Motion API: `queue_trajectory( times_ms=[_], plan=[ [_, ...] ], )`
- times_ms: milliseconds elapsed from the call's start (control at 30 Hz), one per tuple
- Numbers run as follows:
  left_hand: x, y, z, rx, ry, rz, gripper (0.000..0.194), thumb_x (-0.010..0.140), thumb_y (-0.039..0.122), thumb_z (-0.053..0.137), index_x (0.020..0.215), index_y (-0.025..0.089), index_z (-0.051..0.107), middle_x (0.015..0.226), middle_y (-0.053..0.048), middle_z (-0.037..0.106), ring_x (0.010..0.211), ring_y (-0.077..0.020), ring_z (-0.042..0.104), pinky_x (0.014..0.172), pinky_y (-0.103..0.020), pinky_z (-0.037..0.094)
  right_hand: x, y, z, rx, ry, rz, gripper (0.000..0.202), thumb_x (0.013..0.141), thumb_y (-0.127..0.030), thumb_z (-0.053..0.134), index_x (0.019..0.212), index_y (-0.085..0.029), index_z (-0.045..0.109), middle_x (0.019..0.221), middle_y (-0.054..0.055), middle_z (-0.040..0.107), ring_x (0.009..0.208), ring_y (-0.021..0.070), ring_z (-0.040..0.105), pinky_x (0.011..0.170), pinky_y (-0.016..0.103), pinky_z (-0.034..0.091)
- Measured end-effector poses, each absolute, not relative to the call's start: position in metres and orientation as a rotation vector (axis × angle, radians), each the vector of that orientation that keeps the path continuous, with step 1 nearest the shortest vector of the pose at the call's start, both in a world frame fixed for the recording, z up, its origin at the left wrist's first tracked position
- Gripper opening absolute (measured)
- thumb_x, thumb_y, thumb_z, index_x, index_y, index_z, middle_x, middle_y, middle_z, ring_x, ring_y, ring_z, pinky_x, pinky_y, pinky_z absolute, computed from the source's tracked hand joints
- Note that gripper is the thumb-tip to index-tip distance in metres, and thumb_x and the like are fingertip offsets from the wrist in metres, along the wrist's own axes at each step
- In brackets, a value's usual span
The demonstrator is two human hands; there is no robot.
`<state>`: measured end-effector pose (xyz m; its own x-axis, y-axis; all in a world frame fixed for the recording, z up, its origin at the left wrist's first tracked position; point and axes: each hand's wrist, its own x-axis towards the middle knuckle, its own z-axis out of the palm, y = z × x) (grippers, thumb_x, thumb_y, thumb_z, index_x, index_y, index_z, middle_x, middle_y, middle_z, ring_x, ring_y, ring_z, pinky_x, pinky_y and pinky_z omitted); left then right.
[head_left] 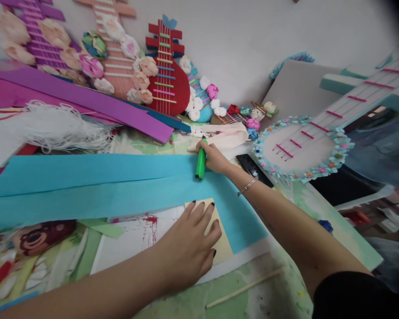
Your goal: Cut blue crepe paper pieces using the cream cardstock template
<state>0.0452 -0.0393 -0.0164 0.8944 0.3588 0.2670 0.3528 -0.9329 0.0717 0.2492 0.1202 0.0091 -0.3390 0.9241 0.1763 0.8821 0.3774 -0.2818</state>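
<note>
Main risk, my read: slip. Green tool (200,167) sits on the upper part of the blue sheet (244,219), and only the left hand (188,243) bears on the lower part, via the tan card (223,247). If the card skates on the sheet, or the sheet creeps over the white board (129,241) and pale backing under it, whatever the tool does goes off line. Cause would be uneven pressure: splayed fingers load one small patch, and the long left run of blue has no hand on it. Can't tell if the tool is a cutter or a marker, tip too small to read; if it's a blade, the left fingertips are near enough to matter. Side risk: the right forearm passes close to the black phone (249,165) and the flower-rimmed instrument (302,148); a wide elbow swing could knock either. Pose: right arm comes in from the lower right, stretched forward, right hand (215,157) wrapped round the tool in a closed grasp, tool near upright in view with its black end toward the wearer. Left arm crosses from the lower left, palm down, fingers spread over the card, grasping nothing.
</note>
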Motion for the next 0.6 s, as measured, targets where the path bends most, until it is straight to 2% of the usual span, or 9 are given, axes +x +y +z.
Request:
queue_trajectory(
  times_ms=[200,600],
  plan=[
    [0.049,-0.042,-0.020,3.092,0.580,0.397,0.046,0.094,0.037,0.044,0.128,0.007,0.052,0.142,-0.028,0.046,0.134,-0.0406,0.043,0.108,-0.052,0.035,0.249,0.138,0.008,-1.601,-2.296,0.132,0.039,0.065,-0.003,0.047,0.098,-0.023,0.043,0.088,0.004,0.055,0.086,0.0255,0.047,0.070,0.032,0.035],
    [0.050,-0.044,-0.020,3.060,0.611,0.485,0.043,0.093,0.035,0.044,0.124,0.007,0.053,0.140,-0.029,0.049,0.133,-0.0392,0.045,0.107,-0.050,0.037,0.244,0.152,0.004,-1.568,-2.284,0.038,0.044,0.063,-0.002,0.044,0.101,-0.024,0.043,0.090,0.005,0.056,0.085,0.0262,0.045,0.072,0.034,0.033]
  ],
)
